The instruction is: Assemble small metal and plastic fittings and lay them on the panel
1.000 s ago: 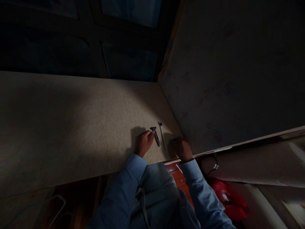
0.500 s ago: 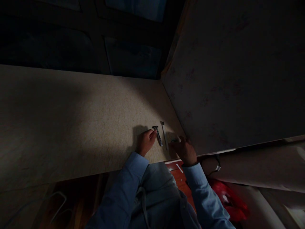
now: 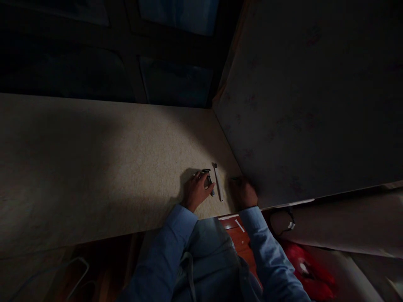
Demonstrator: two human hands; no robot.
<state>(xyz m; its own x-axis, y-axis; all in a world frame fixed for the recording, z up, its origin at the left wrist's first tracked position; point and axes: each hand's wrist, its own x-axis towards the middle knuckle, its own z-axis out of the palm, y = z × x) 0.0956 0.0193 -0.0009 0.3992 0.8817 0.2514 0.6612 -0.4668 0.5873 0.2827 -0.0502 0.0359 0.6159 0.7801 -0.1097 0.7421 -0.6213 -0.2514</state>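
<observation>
A dark razor [image 3: 208, 179] lies on the beige speckled counter [image 3: 103, 167], and my left hand [image 3: 197, 191] rests on its handle with fingers curled over it. Right beside it lies a white stick-shaped item [image 3: 218, 187], perhaps a toothbrush. My right hand [image 3: 243, 193] sits at the counter's right corner against the wall, fingers closed round a small dark object [image 3: 234, 179] that I cannot make out. Both arms wear light blue sleeves.
A wall panel [image 3: 308, 105] rises at the counter's right end. Dark window panes [image 3: 176, 79] stand behind the counter. Below are a reddish wooden floor [image 3: 242, 241], a red bag [image 3: 307, 270], a black cable [image 3: 283, 222] and a wire frame [image 3: 78, 272].
My left hand has slid right over the razor's handle. My right hand has drawn back toward the wall corner, and the white stick now lies uncovered between the hands.
</observation>
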